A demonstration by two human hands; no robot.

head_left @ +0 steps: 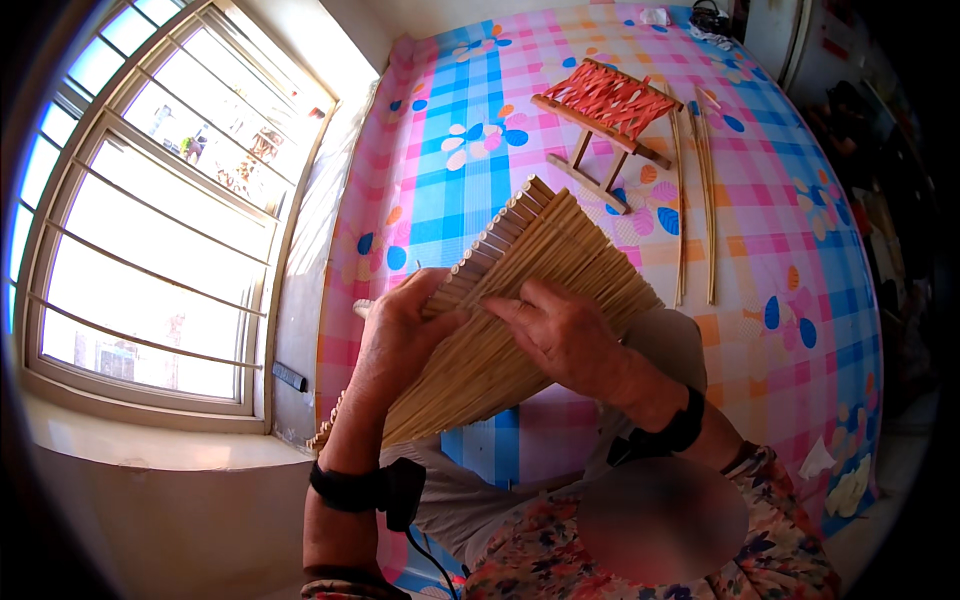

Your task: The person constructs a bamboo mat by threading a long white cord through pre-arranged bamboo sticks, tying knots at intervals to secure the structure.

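Note:
A stiff panel of thin straw-coloured stalks [470,365] laid side by side is held tilted over my lap. Its upper left edge shows a row of pale, round cut ends. My left hand [402,325] grips that edge, with the thumb bent over the near face and the other fingers partly hidden. Against the same face rests my right hand [560,335], its fingers curled and the tips pinched together close to the row of cut ends. Whatever lies between those fingertips is too small to make out. Black bands circle both wrists.
A wooden stool [610,100] with a seat of woven red strips stands ahead on the plaid, flowered floor covering [460,210]. Long thin stalks [710,210] lie right of it. A barred window [160,250] fills the left, with a small black object [290,377] beside it.

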